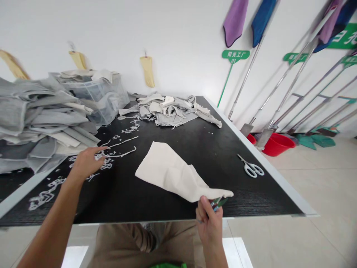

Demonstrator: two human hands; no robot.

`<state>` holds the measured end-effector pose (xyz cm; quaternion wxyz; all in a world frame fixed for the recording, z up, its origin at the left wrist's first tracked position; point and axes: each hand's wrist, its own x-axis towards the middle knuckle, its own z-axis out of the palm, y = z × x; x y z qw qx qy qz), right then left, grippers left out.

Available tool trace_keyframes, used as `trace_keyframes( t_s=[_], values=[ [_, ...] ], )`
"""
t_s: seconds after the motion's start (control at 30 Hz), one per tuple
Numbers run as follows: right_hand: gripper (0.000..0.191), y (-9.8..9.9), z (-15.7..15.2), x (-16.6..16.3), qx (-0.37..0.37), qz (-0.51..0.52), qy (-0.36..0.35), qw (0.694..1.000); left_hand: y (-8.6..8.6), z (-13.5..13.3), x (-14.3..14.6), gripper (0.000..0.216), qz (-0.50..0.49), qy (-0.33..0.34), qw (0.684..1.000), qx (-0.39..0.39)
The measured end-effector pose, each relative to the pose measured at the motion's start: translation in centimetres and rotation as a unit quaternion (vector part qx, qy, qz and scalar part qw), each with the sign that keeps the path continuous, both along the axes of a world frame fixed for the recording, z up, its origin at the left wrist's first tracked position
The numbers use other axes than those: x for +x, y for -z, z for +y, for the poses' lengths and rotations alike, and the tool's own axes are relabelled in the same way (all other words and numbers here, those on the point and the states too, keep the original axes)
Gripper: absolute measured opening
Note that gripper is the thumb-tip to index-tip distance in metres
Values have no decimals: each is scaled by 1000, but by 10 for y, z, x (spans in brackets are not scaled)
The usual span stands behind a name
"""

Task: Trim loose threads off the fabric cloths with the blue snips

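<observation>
Right hand (pixel 210 223), six o'clock: grip pinches green snips (pixel 219 203) at the cloth (pixel 170 171) corner. Left hand (pixel 86 162), ten o'clock: grip spread on scraps (pixel 118 148).

Where things sit on my counter (pixel 251 201)

A cloth piece (pixel 170 171) lies mid-counter, its near corner pinched in my right hand (pixel 209 223) at the front edge. Scissors (pixel 251 168) lie to its right. Trimmings (pixel 107 163) lie to its left, beside my flat left hand (pixel 86 162). A fabric stack (pixel 41 119) sits further left, a bin (pixel 97 96) behind it, and a scrap heap (pixel 170 109) at the far edge.
</observation>
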<state>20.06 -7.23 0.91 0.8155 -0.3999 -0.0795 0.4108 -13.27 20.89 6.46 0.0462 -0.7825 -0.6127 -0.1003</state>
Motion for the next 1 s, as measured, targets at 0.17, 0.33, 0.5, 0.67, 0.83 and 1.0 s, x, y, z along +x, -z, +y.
trace_keyframes(
  t_s=[0.17,0.33,0.5,0.67,0.83,1.0],
  values=[
    [46,1,-1,0,-8,2,-4,1000,0,1,-17,56,15,-48,999,-4],
    [45,0,-1,-2,-3,0,7,1000,-3,3,-26,48,47,18,997,-50],
    [45,2,-1,-2,-1,-10,5,1000,-8,-4,-31,52,30,28,999,-11],
    [45,1,-2,-2,6,-2,3,1000,-17,-28,-16,34,-29,31,989,144],
    [44,-2,-1,-1,8,19,1,1000,-29,-74,37,28,-145,65,962,223],
    [50,-8,-2,-5,-12,38,14,999,-25,-119,97,29,-235,230,935,132]
  ],
)
